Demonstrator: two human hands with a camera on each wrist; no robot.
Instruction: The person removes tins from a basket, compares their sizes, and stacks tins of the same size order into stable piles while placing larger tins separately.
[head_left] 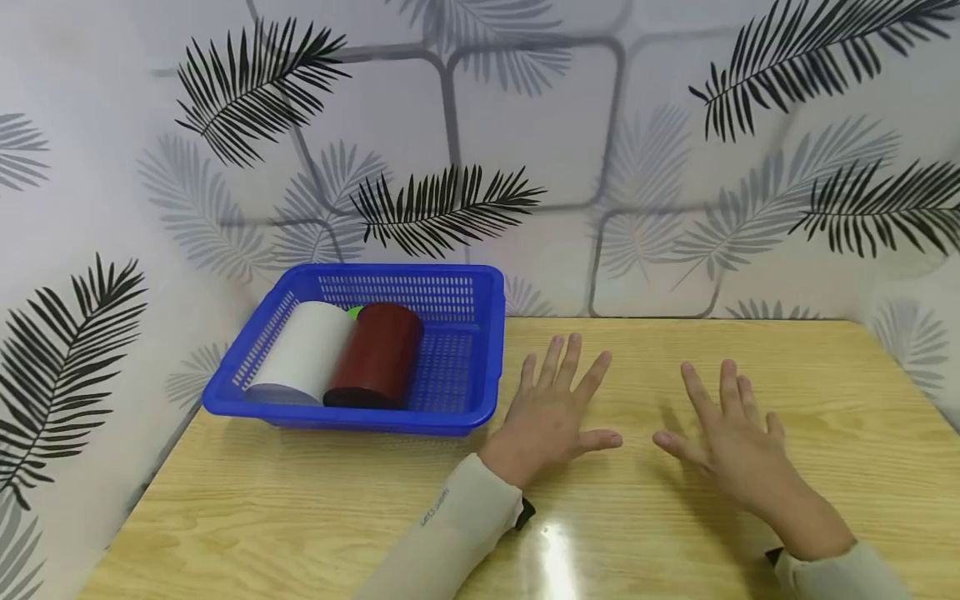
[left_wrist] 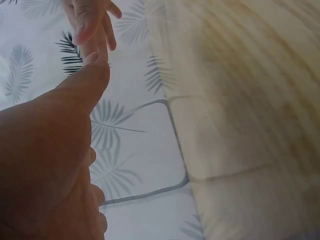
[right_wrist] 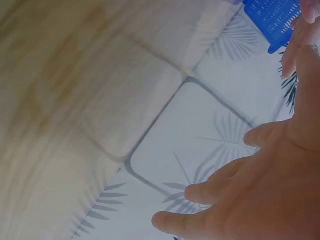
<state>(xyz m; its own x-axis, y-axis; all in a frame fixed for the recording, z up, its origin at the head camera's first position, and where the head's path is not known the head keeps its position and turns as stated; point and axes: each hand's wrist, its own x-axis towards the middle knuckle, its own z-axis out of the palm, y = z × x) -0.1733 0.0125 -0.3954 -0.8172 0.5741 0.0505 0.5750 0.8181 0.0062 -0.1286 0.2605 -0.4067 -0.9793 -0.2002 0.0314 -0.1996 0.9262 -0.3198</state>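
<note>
Both hands hover over the wooden table with fingers spread and nothing held. My left hand is nearest the blue plastic basket, just right of its front corner. Farther right, my right hand has its fingers fanned out, thumb toward the left hand. Inside the basket, a white cylinder and a dark red cylinder lie side by side on the left. A bit of something bright green peeks out behind them, mostly hidden. The right wrist view catches a corner of the basket beyond the hands.
The light wood tabletop meets a wall covered in leaf-patterned paper along its back edge. The basket stands at the back left, close to the table's left edge. Light glares off the front of the table.
</note>
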